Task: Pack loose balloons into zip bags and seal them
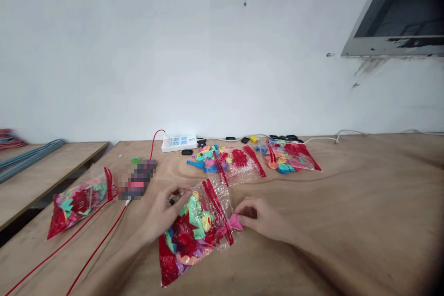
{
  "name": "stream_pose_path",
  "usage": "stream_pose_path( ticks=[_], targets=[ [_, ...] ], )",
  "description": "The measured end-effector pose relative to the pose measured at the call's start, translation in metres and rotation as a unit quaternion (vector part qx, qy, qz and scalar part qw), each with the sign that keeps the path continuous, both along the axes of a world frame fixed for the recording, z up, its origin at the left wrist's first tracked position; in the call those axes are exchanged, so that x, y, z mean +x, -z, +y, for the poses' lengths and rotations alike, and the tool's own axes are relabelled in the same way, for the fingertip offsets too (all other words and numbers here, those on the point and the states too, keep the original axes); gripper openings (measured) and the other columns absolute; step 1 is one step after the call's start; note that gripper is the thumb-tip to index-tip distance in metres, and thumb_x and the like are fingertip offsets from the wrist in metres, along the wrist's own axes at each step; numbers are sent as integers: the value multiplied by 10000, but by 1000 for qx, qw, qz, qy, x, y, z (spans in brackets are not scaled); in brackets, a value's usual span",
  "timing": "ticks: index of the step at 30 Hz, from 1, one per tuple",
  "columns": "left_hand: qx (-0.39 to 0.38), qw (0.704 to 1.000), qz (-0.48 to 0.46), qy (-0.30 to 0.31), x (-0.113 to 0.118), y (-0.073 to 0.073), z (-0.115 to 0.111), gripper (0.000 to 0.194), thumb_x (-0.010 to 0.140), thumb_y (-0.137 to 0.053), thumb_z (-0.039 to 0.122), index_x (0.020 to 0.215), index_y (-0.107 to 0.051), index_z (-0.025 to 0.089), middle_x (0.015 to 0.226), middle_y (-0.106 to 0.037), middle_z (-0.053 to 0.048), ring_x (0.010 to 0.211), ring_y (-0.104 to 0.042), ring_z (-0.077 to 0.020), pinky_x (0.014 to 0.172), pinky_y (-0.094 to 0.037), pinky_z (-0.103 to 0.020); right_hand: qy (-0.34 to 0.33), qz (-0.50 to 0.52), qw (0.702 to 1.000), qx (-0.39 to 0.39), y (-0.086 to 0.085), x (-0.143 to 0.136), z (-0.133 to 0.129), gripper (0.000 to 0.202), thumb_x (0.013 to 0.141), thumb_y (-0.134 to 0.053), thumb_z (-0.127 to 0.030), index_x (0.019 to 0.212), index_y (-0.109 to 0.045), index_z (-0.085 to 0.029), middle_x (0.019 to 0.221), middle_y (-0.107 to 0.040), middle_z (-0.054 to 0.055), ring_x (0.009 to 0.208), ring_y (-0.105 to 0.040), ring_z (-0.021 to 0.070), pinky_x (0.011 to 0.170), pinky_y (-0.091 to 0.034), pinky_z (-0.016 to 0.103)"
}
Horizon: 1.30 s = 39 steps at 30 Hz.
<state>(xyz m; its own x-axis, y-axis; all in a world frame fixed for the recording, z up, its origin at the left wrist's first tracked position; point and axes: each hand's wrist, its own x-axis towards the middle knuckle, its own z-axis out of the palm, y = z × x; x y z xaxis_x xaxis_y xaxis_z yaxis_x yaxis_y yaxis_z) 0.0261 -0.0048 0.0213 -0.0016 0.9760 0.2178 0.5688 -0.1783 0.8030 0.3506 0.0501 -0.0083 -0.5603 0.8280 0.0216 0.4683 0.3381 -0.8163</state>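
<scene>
A clear plastic bag with red print (185, 236) lies at a slant on the table in front of me, filled with flat balloons in green, yellow, purple and orange. My left hand (169, 208) grips its upper left side, thumb on top. At the bag's mouth on the right, my right hand (260, 219) pinches a pink balloon (236, 222) between thumb and fingers. Part of this balloon sticks out past the red zip strip; the rest shows through the plastic. Right behind lies another balloon bag (239, 162), its open side toward a loose pile of balloons (204, 153).
A third balloon bag (294, 155) lies at the back right, a fourth (79, 199) at the left. A blurred-out device (138, 180) with red cables (100, 243) sits left of my hands. Along the wall stand a white power strip (178, 142) and small black items (291, 138).
</scene>
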Motion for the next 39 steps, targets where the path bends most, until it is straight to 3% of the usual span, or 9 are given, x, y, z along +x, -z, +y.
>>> stream_pose_path(
  ticks=[9,14,16,19,22,26,30,35,39],
  targets=[
    [60,996,-63,-26,17,-13,-3,372,985,-652,570,1020,-773,220,1011,-791,-37,928,-713,-247,778,-546,-330,46,71,996,25,-33,-11,5,232,953,-667,-395,907,-808,-218,864,-786,35,751,-657,198,665,-475,305],
    [104,986,-124,-46,25,-17,-7,267,974,-708,473,997,-790,220,1047,-802,-42,980,-726,-241,829,-554,-303,-29,90,991,91,-46,-17,2,170,999,-665,-363,1019,-803,-266,1001,-797,29,872,-688,212,767,-506,327],
    [122,979,-149,-62,26,-18,-9,240,965,-725,458,979,-789,227,1033,-800,-34,958,-728,-230,821,-556,-291,-18,116,981,154,-45,-10,2,189,1030,-631,-366,1104,-791,-298,1064,-787,36,940,-686,228,842,-520,356],
    [158,963,-192,-102,27,-17,-12,228,944,-757,451,982,-781,227,997,-787,-25,931,-724,-211,812,-552,-273,88,178,952,234,-32,6,3,331,1045,-609,-410,1358,-687,-338,1236,-731,66,1054,-655,256,951,-514,407],
    [192,937,-256,-141,34,-15,-9,274,912,-792,474,983,-763,211,952,-777,-34,907,-720,-206,777,-555,-259,127,196,957,169,-13,15,5,518,1018,-636,-499,1502,-570,-327,1299,-698,92,1135,-649,279,987,-530,420],
    [215,904,-333,-157,51,-8,0,322,903,-808,494,1016,-744,199,942,-769,-42,882,-712,-193,762,-563,-253,137,202,969,48,-7,3,12,471,947,-692,-616,1263,-742,-270,1182,-762,92,1072,-707,290,912,-582,386],
    [200,898,-370,-128,62,0,9,340,881,-836,488,1023,-723,199,966,-756,-45,912,-715,-194,792,-571,-262,156,220,955,121,-36,-16,23,401,922,-711,-615,925,-789,-221,955,-780,81,944,-711,286,851,-576,377],
    [142,920,-363,-39,48,-2,22,505,840,-871,478,1246,-694,234,1193,-761,-81,1093,-718,-254,894,-592,-342,120,201,953,193,-61,-22,36,335,990,-647,-537,917,-769,-235,912,-769,50,867,-695,241,799,-557,349],
    [119,943,-309,-8,29,-9,34,393,791,-898,494,1040,-804,204,1075,-800,-88,993,-741,-263,874,-600,-365,143,221,947,183,-57,-18,40,325,982,-664,-537,943,-751,-226,918,-770,59,862,-712,241,769,-571,337]
  ],
)
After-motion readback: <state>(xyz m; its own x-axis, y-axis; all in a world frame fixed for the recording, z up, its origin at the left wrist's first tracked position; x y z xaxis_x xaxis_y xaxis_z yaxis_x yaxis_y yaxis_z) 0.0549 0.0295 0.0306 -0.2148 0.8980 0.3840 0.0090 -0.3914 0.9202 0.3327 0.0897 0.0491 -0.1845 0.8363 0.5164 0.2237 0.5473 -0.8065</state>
